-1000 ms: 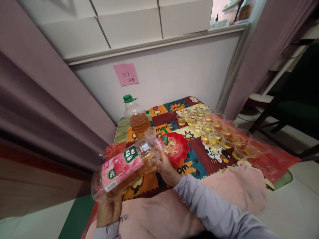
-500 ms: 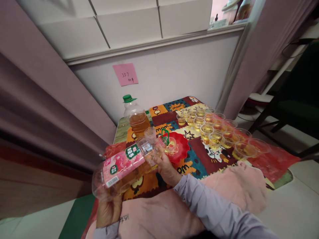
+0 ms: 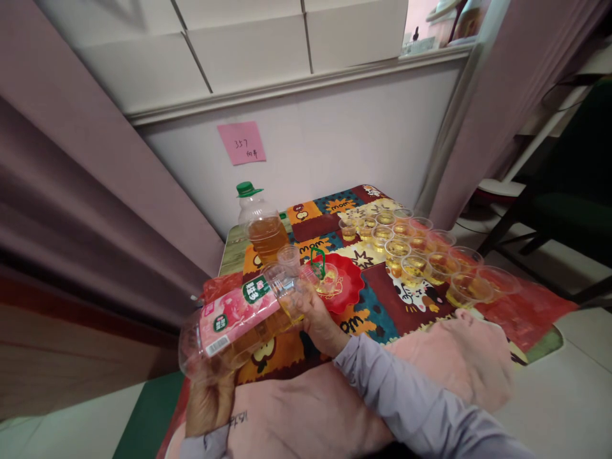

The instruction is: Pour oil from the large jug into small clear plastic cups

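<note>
A large clear plastic bottle (image 3: 243, 312) with a pink label lies tilted in both my hands, its neck pointing right. My left hand (image 3: 210, 398) is under its base end, fingers wrapped round it from below and partly hidden. Near the neck, my right hand (image 3: 320, 325) grips the bottle from the right side. Amber liquid sits along the bottle's lower side. Just beyond the neck, a clear plastic cup (image 3: 327, 280) stands on a red scalloped plate (image 3: 351, 280). A green loop (image 3: 317, 260) shows at the bottle's mouth; whether liquid is flowing I cannot tell.
Several clear cups (image 3: 415, 271) of yellow liquid stand in rows on the right of the patterned table (image 3: 325, 226). A second bottle (image 3: 268, 236) with a green cap stands at the back left, beside small stacked cups (image 3: 288, 256). Pink cloth (image 3: 306, 408) covers the near edge.
The bottle has shifted very slightly to the right and its label has turned a little. Both hands keep their hold, and the cups stay where they were.
</note>
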Available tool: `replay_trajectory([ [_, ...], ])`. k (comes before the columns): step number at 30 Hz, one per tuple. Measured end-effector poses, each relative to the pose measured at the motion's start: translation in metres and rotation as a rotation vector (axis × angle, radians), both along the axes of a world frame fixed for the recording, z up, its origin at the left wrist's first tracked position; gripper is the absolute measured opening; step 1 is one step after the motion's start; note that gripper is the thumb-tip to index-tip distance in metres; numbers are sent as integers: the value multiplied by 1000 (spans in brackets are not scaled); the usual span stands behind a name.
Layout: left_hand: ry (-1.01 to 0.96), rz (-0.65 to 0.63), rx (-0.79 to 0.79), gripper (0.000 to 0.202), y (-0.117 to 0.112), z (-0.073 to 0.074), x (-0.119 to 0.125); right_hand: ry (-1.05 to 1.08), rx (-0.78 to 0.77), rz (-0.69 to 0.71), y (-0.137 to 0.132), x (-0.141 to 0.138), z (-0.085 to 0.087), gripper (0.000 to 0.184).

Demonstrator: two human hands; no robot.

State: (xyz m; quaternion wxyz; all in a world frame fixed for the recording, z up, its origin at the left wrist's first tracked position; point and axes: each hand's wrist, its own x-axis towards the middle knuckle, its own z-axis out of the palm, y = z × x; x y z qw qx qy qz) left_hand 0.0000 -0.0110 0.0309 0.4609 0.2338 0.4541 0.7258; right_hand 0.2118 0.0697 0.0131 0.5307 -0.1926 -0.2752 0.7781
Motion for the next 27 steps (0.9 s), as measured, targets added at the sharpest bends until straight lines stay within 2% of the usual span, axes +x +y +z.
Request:
replay_trajectory([
  [4, 19, -14, -7, 87, -1, -4, -4, -3, 1, -8, 0, 0, 1, 76],
  [8, 5, -7, -6, 90, -1, -4, -3, 8, -8, -9, 0, 0, 0, 78],
  [14, 7, 11, 13, 84, 0, -1, 1, 9, -20, -21, 0, -1, 0, 79],
  [21, 43, -1, 20, 94, -1, 2, 0, 13, -4, 0, 0, -1, -2, 78],
  [27, -10, -34, 39, 80, 0, 4, 5, 14, 0, -2, 0, 0, -1, 79],
])
